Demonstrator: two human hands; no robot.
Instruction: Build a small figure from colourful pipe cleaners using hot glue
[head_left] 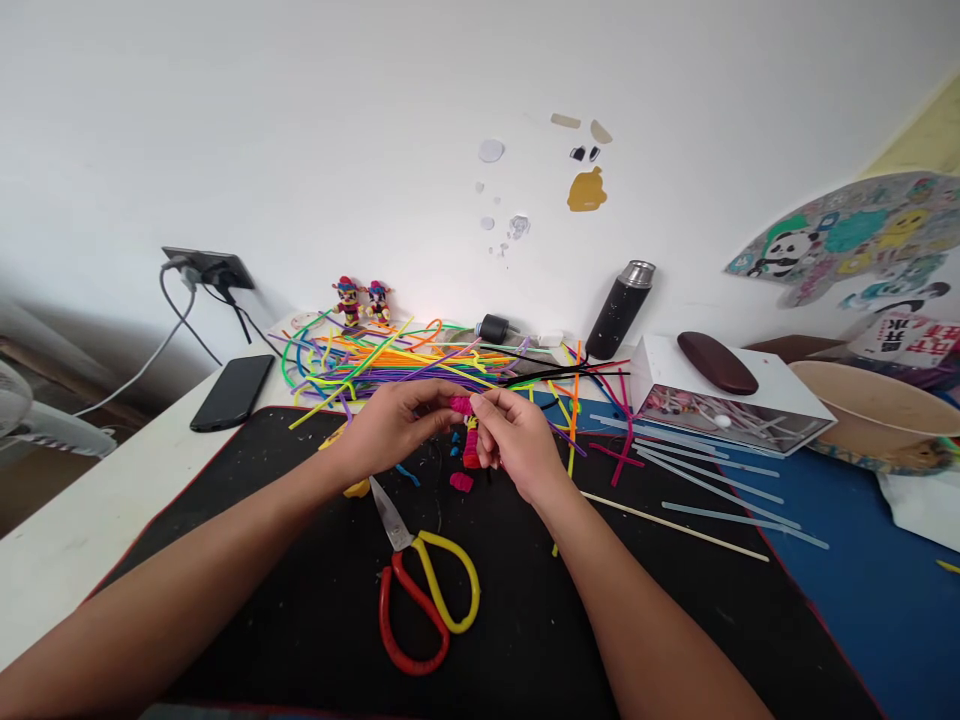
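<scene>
Near mat's (322,620) far edge, both hands (401,425) (521,440)

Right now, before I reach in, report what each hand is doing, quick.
Left hand: closed, fingertips pinching the pink craft piece at its upper end.
Right hand: closed, thumb and fingers holding the same piece.

Looks from the head, forward and down, along both forearms (232,540) at close range; centres on left hand (397,420) and right hand (521,435), spans the bench (67,560), reaches the white wall (315,130) behind.
</scene>
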